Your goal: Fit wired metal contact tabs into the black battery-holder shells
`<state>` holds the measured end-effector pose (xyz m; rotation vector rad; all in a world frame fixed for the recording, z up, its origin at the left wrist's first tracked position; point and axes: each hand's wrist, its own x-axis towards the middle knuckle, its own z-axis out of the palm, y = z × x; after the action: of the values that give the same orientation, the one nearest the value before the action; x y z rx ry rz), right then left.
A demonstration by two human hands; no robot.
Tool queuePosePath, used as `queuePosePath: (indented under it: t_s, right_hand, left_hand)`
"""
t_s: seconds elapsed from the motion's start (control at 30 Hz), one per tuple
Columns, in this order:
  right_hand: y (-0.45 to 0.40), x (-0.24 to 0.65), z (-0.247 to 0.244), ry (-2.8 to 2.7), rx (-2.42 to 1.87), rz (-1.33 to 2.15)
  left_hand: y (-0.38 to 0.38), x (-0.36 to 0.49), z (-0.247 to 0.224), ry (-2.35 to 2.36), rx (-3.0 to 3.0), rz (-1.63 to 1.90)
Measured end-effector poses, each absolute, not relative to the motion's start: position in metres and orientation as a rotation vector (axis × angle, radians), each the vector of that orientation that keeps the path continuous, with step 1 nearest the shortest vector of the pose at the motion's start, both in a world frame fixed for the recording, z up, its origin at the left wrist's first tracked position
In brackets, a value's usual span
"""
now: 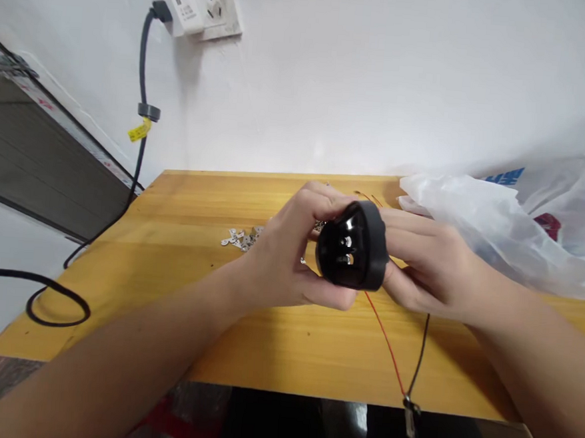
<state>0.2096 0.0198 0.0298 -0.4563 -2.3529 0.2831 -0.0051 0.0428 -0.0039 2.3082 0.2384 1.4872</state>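
A glossy black rounded housing (343, 246) with a matte black collar (373, 248) is held above the wooden table. The fingers and thumb of my left hand (295, 252) wrap around its glossy body. My right hand (424, 261) grips it at the collar side; the fingertips there are partly hidden behind the collar. Below the hands hang a red wire (387, 339) and a black wire (420, 355). They meet at a small metal-ended part (410, 421) dangling by the table's front edge. Where the wires start is hidden.
Small silvery metal pieces (238, 238) lie in a pile on the wooden table (188, 205), left of my hands. A white plastic bag (473, 211) sits at the right. A dark cable (146, 55) runs from the wall plug (180, 7) down to the left.
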Motion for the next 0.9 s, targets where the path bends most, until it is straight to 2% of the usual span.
queuePosePath:
  t_s: [0.53, 0.9]
  right_hand:
    - [0.012, 0.205, 0.027, -2.355, -0.488, 0.355]
    - [0.013, 0.205, 0.034, -2.346, -0.507, 0.663]
  left_hand:
    - [0.037, -0.003, -0.005, 0.309, 2.279, 1.377]
    - [0.037, 0.002, 0.003, 0.27, 2.309, 1.361]
